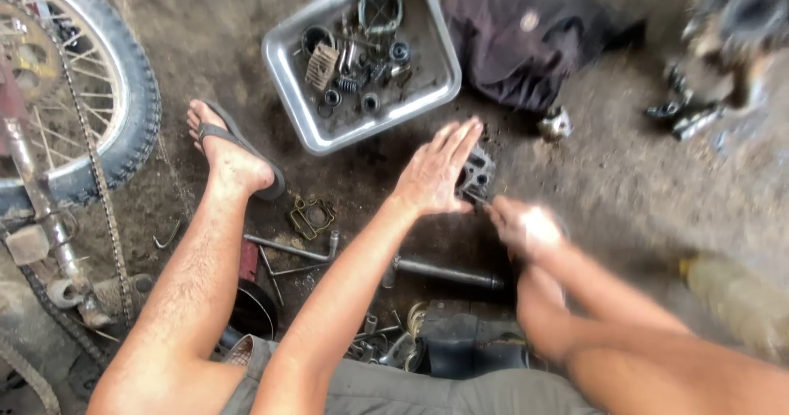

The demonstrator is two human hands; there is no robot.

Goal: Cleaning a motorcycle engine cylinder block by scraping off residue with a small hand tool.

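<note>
A: While the left hand [434, 172] lies flat, fingers straight and together, where's the part?

B: Grey metal engine part [477, 173] on the dirt floor [625, 177], just below the steel tray [283, 78]. Left palm presses its near side; no grasp.

A: Right hand [526, 228]?

B: Blurred. Fingers curled, right beside the part, seemingly around something thin; can't tell what.

A: Around it?

B: Dark cloth [518, 41] right of the tray, spoked wheel [74, 94] far left of it, T-wrench [296, 249] and sandalled foot [230, 156] below-left.

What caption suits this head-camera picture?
Left hand steadies a metal engine part on the dirt floor; blurred right hand works beside it.
</note>
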